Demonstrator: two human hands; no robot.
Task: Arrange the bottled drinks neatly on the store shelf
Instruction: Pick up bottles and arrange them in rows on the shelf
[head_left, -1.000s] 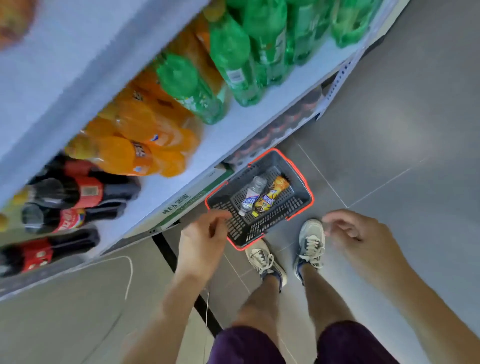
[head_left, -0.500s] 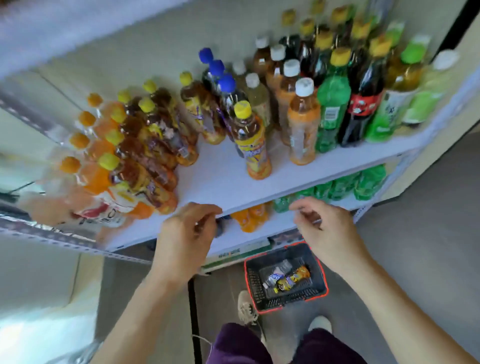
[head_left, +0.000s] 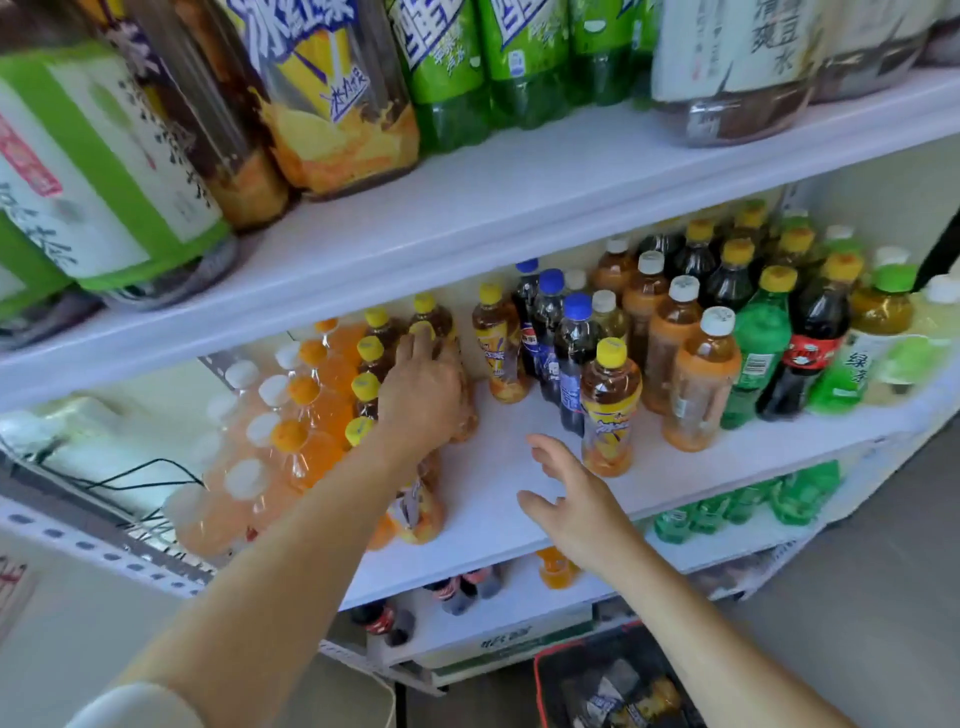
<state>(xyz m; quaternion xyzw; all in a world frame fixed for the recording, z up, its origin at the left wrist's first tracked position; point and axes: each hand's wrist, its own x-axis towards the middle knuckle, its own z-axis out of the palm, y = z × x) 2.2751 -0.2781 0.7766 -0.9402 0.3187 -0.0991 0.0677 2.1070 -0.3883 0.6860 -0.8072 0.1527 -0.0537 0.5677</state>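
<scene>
On the white middle shelf of a store rack, a bare strip between 2 bottle clusters. Left hand deep in the left cluster, fingers curled over a yellow-capped bottle. Right hand spread and empty above the bare strip. Just beyond its fingertips, slightly right: lone tea bottle, upright, long axis vertical, nearer this hand. Likely the next to be moved.
</scene>
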